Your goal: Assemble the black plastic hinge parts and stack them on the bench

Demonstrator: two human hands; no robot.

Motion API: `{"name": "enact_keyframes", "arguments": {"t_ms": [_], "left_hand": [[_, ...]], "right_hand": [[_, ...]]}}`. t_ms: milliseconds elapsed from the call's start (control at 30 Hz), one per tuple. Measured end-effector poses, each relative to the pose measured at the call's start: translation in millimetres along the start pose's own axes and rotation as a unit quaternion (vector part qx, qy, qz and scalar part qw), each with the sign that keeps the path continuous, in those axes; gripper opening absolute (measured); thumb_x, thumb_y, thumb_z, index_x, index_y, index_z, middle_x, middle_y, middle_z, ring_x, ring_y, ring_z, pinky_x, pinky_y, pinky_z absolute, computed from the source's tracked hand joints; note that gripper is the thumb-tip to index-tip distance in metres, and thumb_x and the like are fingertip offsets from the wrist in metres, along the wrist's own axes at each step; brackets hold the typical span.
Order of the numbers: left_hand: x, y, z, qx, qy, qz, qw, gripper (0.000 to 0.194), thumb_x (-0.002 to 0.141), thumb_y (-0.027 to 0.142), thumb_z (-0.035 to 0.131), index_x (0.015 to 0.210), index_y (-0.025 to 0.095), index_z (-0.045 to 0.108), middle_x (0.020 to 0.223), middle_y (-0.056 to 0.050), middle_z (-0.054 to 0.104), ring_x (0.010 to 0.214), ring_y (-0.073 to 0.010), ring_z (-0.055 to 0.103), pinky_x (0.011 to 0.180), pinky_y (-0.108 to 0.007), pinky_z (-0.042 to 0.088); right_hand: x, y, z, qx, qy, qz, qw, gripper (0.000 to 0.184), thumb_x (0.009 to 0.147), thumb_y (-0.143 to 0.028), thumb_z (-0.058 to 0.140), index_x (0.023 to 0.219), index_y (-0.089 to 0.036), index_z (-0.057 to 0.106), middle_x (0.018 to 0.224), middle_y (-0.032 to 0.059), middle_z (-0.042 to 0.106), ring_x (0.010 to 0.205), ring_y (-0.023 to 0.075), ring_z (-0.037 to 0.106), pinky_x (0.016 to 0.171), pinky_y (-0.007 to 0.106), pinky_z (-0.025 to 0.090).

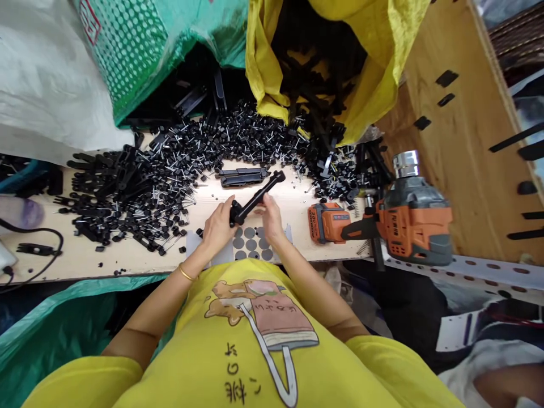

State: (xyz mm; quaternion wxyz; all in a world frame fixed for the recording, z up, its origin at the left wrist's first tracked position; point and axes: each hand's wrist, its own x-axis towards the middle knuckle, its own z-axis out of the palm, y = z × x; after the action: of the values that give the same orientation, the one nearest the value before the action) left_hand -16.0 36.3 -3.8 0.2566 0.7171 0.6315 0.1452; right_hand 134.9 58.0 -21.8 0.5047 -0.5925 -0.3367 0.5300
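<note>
A long black plastic arm (260, 196) slants up and to the right between my hands, over the bench. My left hand (220, 225) closes around its lower left end, where a dark knob-like piece sits. On the other side, my right hand (270, 216) grips the arm near its middle, the thumb along its edge. Just beyond it, a pair of black parts (242, 177) lies flat on the wood. Grey round stickers (251, 245) on a sheet lie beneath and between my hands.
Many black knobs with metal pins (238, 136) spread across the bench (293, 226). An orange cordless impact wrench (412, 221) lies at the right. A yellow bag (391, 51) and a green bag (140, 62) stand open at the back, holding black parts.
</note>
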Motion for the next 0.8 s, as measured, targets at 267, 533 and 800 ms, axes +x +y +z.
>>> {"name": "enact_keyframes", "arguments": {"t_ms": [267,533,800], "left_hand": [[-17.3,-26.9,-10.9,-0.067,0.010,-0.002,0.998,0.056,0.075,0.030,0.062,0.127,0.019,0.045,0.105,-0.007,0.063,0.089,-0.0209,0.062,0.081,-0.032,0.049],[-20.3,-15.3,-19.5,-0.080,-0.025,0.017,0.996,0.057,0.074,0.031,0.061,0.127,0.018,0.047,0.107,-0.008,0.065,0.089,-0.0200,0.063,0.081,-0.031,0.049],[-30.3,-21.8,-45.9,-0.085,-0.205,0.171,0.960,0.059,0.070,0.027,0.059,0.128,0.024,0.050,0.117,-0.008,0.063,0.097,-0.0244,0.064,0.081,-0.032,0.050]], "right_hand": [[69.5,9.5,-60.6,-0.514,-0.097,-0.240,0.818,0.034,0.082,-0.019,0.041,0.109,-0.013,0.062,0.124,0.0152,0.056,0.116,0.0262,0.045,0.102,0.045,0.031],[23.8,-53.1,-55.4,-0.413,-0.057,-0.368,0.831,0.033,0.088,-0.037,0.044,0.113,-0.020,0.056,0.117,0.0129,0.058,0.114,0.0240,0.050,0.098,0.042,0.037],[-27.3,-63.8,-40.0,-0.586,-0.464,-0.195,0.635,0.025,0.076,-0.041,0.067,0.075,-0.017,0.062,0.058,0.0047,0.061,0.054,0.0168,0.054,0.058,0.027,0.035]]}}
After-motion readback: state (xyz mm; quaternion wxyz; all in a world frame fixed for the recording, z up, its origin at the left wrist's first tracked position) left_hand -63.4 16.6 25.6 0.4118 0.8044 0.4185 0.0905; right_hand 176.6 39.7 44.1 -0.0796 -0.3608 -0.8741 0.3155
